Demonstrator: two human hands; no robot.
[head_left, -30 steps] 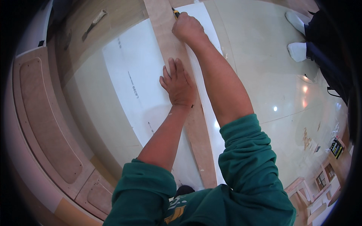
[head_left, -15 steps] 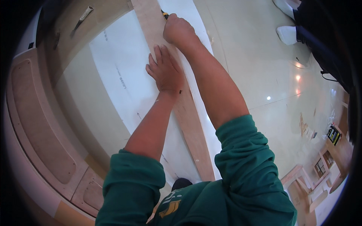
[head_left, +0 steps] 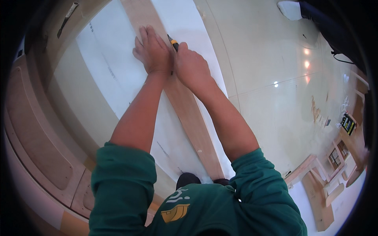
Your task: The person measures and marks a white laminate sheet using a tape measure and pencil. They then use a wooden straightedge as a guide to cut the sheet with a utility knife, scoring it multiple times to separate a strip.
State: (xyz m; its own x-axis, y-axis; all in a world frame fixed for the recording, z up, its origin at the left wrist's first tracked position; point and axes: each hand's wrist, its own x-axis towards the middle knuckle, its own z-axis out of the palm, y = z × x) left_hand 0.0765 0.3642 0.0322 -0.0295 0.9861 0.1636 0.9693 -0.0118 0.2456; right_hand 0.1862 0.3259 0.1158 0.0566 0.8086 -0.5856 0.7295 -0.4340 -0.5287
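Note:
My left hand [head_left: 152, 51] lies on a long wooden board [head_left: 189, 114], fingers stretched out and pressing down on it. The board rests lengthwise on a large white sheet [head_left: 110, 59] spread on the floor. Just right of it, my right hand [head_left: 192, 65] is closed round a black and yellow utility knife [head_left: 173, 42]. The knife's tip is beside the board's right edge, over the strip of white sheet there. Whether the blade touches the sheet I cannot make out.
A chisel-like tool with a pale handle [head_left: 69, 17] lies on the floor at far left. Wooden panelled furniture [head_left: 39, 133] lines the left. Another person's white shoe [head_left: 290, 10] stands at far right. Wooden frame pieces [head_left: 321, 177] and a black-yellow box [head_left: 348, 124] are at lower right.
My right hand has drawn the knife nearer along the board's right edge, from beyond my left hand to beside it. The left hand stays spread on the board. The view has shifted.

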